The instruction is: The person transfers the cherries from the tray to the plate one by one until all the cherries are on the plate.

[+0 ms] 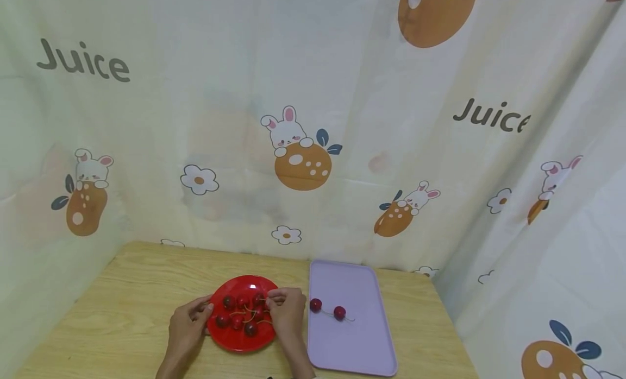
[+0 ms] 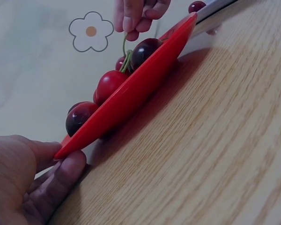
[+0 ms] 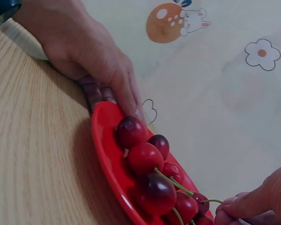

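A round red plate (image 1: 240,343) on the table carries several dark red cherries (image 1: 237,321) with green stems. My left hand (image 1: 185,324) pinches the plate's left rim between thumb and fingers, as the left wrist view shows with the thumb above and fingers beneath (image 2: 65,176). Over the plate's right side, my right hand (image 1: 288,314) pinches a cherry stem (image 3: 212,201) between thumb and fingertips. The cherry on that stem still sits among the others on the plate. Two cherries (image 1: 339,313) lie on a light purple tray (image 1: 349,346) to the right.
The wooden table (image 1: 132,292) bears both plate and tray. A pale curtain (image 1: 235,124) printed with rabbits, fruit and flowers hangs behind the table and along both sides. The tray stands just right of my right hand, its far end near the curtain.
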Demonstrator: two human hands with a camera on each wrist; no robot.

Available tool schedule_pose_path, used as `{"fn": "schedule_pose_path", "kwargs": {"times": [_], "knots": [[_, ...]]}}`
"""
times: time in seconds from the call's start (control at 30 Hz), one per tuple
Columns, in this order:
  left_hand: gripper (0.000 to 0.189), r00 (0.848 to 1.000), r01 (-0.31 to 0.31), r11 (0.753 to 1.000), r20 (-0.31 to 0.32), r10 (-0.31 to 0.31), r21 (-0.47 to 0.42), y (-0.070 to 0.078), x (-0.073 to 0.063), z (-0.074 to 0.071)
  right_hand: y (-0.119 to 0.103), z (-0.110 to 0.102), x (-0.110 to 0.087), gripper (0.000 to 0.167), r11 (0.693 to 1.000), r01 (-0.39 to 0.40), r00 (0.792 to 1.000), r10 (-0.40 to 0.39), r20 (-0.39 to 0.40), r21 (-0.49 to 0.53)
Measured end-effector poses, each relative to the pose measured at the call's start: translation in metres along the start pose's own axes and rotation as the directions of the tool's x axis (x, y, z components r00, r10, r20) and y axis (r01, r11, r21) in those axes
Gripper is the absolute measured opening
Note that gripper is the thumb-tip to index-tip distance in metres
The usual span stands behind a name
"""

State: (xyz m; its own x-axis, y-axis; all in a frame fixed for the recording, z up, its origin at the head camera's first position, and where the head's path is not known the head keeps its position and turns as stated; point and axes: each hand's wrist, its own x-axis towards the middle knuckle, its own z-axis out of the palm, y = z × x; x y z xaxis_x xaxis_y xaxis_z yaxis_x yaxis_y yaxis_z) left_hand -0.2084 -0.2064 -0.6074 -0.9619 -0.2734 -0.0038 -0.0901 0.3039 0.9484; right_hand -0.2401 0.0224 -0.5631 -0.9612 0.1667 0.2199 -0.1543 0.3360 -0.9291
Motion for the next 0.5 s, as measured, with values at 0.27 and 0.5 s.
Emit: {"fn": "schedule_pose_path", "kwargs": {"times": [0.27, 0.5], "knots": [[0.037, 1.000, -0.011, 1.000, 0.006, 0.011, -0.001, -0.0013, -0.0008, 0.0003, 0.0012, 0.0005, -0.0031, 0.016, 0.999, 0.034, 0.999, -0.034, -0.003, -0.028], [0.036, 1.000, -0.011, 1.000, 0.000, 0.011, -0.001, -0.0036, -0.0007, -0.0017, -0.0028, -0.0032, -0.0060, 0.015, 0.999, 0.032, 0.999, -0.032, 0.006, -0.014]]}}
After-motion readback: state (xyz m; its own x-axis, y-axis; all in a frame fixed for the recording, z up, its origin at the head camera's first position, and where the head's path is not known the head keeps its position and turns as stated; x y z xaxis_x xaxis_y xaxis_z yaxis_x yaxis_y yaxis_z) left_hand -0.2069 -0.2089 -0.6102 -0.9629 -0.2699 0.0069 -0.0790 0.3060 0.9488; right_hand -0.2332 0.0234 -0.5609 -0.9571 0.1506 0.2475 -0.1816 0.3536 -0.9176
